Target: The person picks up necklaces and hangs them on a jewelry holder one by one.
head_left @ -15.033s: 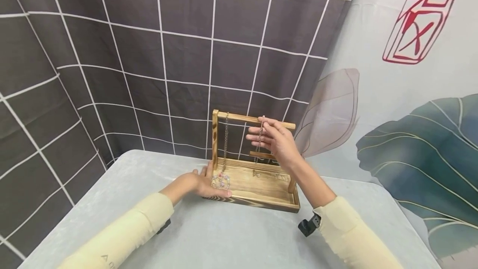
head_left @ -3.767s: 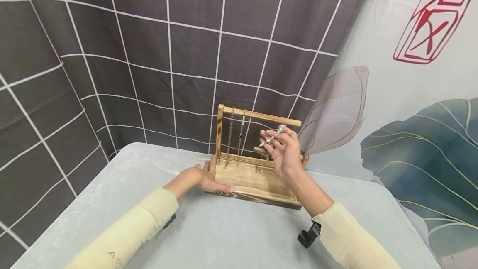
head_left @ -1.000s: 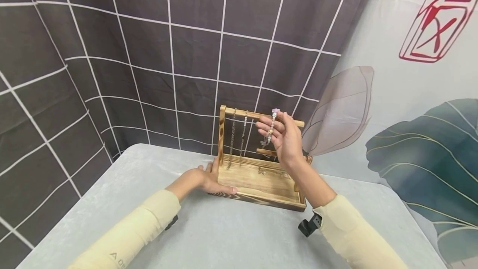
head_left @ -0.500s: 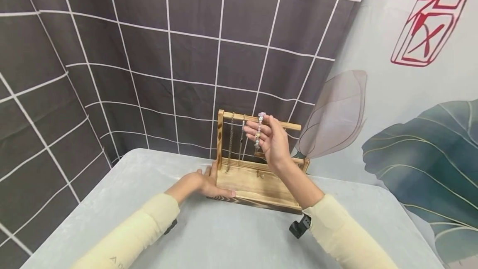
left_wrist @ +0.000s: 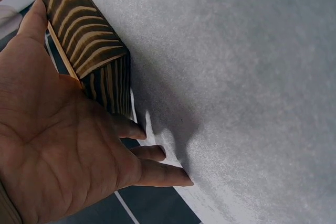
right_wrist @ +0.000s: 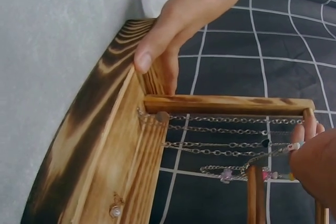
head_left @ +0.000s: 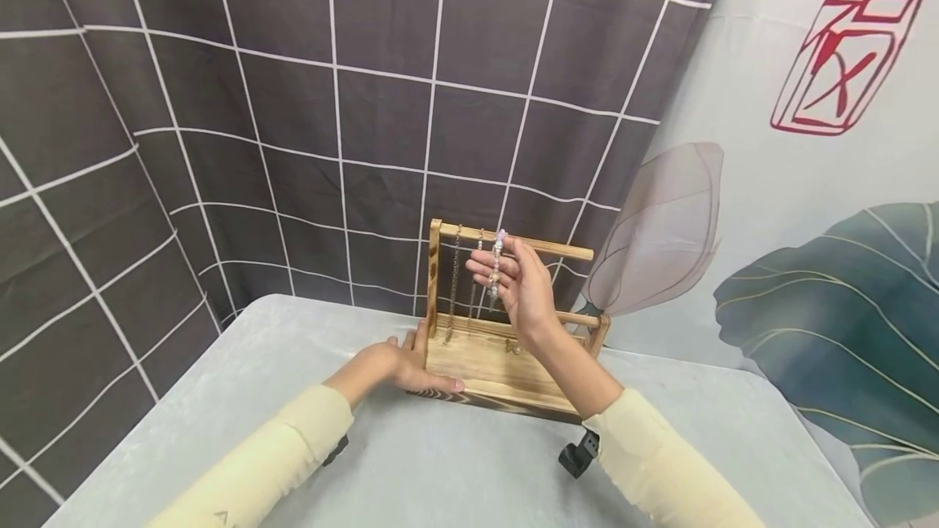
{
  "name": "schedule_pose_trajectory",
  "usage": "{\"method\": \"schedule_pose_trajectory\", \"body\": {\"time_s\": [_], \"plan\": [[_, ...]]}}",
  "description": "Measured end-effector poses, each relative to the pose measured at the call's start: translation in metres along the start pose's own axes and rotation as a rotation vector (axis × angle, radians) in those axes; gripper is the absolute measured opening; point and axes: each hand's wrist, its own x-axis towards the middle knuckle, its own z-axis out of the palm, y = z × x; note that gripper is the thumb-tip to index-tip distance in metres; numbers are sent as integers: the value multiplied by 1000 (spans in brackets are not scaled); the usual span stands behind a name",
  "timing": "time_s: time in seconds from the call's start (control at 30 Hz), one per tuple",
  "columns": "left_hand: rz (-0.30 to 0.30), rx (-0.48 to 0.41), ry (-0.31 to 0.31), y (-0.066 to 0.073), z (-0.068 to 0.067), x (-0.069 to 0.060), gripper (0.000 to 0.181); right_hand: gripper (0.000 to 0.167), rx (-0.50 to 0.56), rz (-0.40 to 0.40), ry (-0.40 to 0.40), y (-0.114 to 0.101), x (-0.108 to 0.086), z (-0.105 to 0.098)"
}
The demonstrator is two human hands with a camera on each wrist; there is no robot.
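Your stand (head_left: 469, 361) is honey-coloured wood, while its front wall (left_wrist: 79, 24) is dark brown with curving tan stripes. The beaded strand (head_left: 495, 269) shows you lilac, pearly white and yellow; the chains (head_left: 453, 283) are silver. Your 2 sleeves (head_left: 253, 463) are pale cream-yellow and your right wrist device (head_left: 578, 456) is black. You have a pale grey counter (head_left: 425, 471), a dark grey curtain (head_left: 381, 121) with a white grid, and a white backdrop (head_left: 734, 72) bearing a red seal (head_left: 842, 86), a greyish-pink petal (head_left: 660, 226) and a blue-green leaf (head_left: 844, 300) veined in gold.
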Motion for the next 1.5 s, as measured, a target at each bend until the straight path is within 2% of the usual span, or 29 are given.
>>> {"method": "schedule_pose_trajectory", "body": {"time_s": [0.1, 0.33, 0.43, 0.6, 1.13, 1.5], "plan": [[3, 1, 2, 1, -1, 2, 145, 45, -27, -13, -1, 2, 0, -4], [5, 13, -7, 2, 1, 1, 143, 48, -111, 48, 45, 4, -6, -14], [2, 16, -5, 2, 1, 0, 143, 50, -137, 40, 54, 4, -8, -17], [-1, 12, -9, 1, 0, 0, 143, 51, -123, 13, 37, 4, -11, -20], [29, 26, -12, 2, -2, 1, 143, 50, -117, 27, 73, 0, -25, -27], [21, 17, -4, 1, -1, 1, 145, 49, -144, 85, 45, 6, -40, -38]]}}
